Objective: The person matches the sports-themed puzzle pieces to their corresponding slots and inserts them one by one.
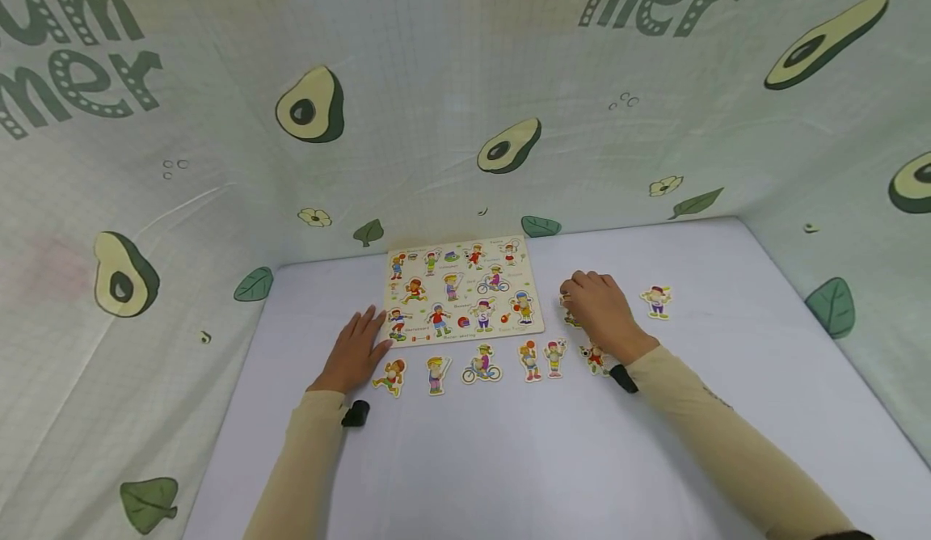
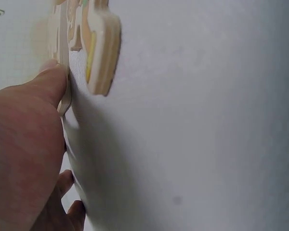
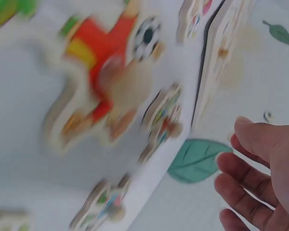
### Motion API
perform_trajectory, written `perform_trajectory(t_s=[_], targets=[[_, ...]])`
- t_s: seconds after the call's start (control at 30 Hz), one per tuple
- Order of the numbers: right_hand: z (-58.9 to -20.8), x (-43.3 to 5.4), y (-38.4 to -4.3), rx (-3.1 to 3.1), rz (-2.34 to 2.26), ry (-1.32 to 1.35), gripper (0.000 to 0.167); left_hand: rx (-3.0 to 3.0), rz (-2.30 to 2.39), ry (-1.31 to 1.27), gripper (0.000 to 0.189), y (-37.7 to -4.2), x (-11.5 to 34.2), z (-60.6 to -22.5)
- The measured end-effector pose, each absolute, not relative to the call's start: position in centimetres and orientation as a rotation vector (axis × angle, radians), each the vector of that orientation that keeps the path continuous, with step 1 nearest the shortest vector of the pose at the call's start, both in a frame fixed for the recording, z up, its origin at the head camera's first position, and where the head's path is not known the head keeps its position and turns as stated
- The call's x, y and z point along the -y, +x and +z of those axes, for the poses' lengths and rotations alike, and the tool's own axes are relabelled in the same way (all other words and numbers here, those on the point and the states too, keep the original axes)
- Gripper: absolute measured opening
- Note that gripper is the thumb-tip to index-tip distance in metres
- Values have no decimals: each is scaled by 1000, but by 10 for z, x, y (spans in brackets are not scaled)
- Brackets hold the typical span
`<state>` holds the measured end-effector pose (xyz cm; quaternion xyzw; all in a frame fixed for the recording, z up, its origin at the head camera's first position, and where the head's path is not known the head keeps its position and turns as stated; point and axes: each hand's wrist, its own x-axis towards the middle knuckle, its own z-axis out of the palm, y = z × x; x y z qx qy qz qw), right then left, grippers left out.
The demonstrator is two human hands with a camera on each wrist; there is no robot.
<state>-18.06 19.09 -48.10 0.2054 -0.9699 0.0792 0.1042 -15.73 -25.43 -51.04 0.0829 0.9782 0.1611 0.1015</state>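
A wooden puzzle board (image 1: 469, 291) printed with children at sports lies at the table's back. My left hand (image 1: 356, 352) rests at its left edge, fingers spread; in the left wrist view the thumb (image 2: 53, 82) touches the board's side. My right hand (image 1: 602, 314) hovers right of the board over a partly covered puzzle piece (image 1: 570, 314). Its fingers (image 3: 245, 173) are loosely bent with nothing visible between them in the right wrist view. Below that wrist lies a red soccer-player piece (image 3: 106, 67), with a round knob on it.
Along the board's front lie a runner piece (image 1: 390, 377), a yellow-haired figure piece (image 1: 436, 375), a cyclist piece (image 1: 482, 364), a basketball piece (image 1: 529, 360) and another child piece (image 1: 555, 357). A purple-trousered piece (image 1: 657, 302) lies far right. A patterned cloth (image 1: 414, 79) hangs behind the table.
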Motion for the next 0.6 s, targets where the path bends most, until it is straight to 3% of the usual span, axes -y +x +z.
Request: perform_trajectory(t_s=[0.6], targets=[[-483, -275, -169, 2863, 332, 375, 22, -2885, 486, 229, 66, -157, 252, -509]])
